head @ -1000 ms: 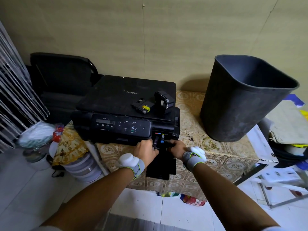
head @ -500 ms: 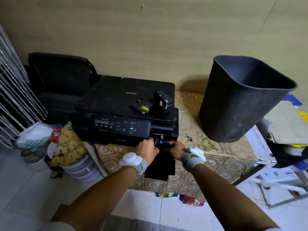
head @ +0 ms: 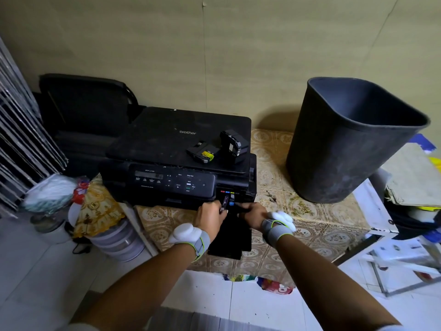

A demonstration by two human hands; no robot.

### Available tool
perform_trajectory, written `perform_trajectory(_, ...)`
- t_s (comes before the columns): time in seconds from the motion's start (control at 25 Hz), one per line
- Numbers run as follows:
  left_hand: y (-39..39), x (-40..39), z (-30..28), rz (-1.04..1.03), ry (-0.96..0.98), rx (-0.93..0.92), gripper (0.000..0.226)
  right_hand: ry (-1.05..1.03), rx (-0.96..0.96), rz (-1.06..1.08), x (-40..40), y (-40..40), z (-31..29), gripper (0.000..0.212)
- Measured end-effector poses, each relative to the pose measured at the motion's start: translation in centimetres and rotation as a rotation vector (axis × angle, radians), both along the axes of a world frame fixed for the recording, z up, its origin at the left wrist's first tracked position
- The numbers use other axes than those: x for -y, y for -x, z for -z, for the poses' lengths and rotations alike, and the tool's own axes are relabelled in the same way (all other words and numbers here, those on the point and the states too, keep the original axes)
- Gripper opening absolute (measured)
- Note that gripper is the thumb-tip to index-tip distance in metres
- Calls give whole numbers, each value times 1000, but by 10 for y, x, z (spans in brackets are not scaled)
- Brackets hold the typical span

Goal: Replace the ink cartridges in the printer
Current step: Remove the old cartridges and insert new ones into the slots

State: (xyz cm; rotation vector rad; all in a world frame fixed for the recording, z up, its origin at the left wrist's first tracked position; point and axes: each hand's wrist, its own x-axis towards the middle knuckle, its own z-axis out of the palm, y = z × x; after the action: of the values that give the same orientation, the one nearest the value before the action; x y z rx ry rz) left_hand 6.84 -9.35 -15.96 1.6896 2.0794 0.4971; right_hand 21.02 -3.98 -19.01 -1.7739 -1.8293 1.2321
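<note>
A black Brother printer [head: 167, 144] sits on a patterned table. Its cartridge bay [head: 230, 194] at the front right is open and shows coloured tabs. My left hand [head: 210, 215] grips a dark cartridge [head: 225, 202] that sticks partly out of a left slot. My right hand [head: 253, 211] is at the bay's right side, just below a blue-tabbed cartridge [head: 231, 203], with its fingers curled; what they hold is hidden. Two loose cartridges are on the printer lid: one lies flat with a yellow label [head: 202, 152], the other stands upright [head: 233, 145].
A large dark waste bin [head: 346, 149] stands on the table to the right of the printer. A black flap or tray [head: 231, 240] juts out below my hands. A black chair [head: 81, 108] is behind on the left, stacked containers [head: 114, 240] on the floor, and clutter at the right.
Both hands stay at the cartridge bay and have barely shifted. The view has drifted slightly. The loose cartridges on the lid have not moved.
</note>
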Motion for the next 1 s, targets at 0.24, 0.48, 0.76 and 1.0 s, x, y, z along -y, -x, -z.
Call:
perform_trajectory(0.24, -2, 0, -1, 27, 23, -47, 27, -26, -6, 37, 1, 0, 5, 41)
perform_trajectory(0.48, -8, -4, -9, 0, 92, -111, 28, -43, 36, 23, 0, 3, 3, 42)
perform_trajectory(0.76, -5, 1, -9, -3, 66, -175, 32, -51, 66, -5, 1, 3, 2, 43)
perform_trajectory(1.0, -11, -4, -12, 22, 82, -150, 31, -23, 62, 2, -1, 1, 2, 43)
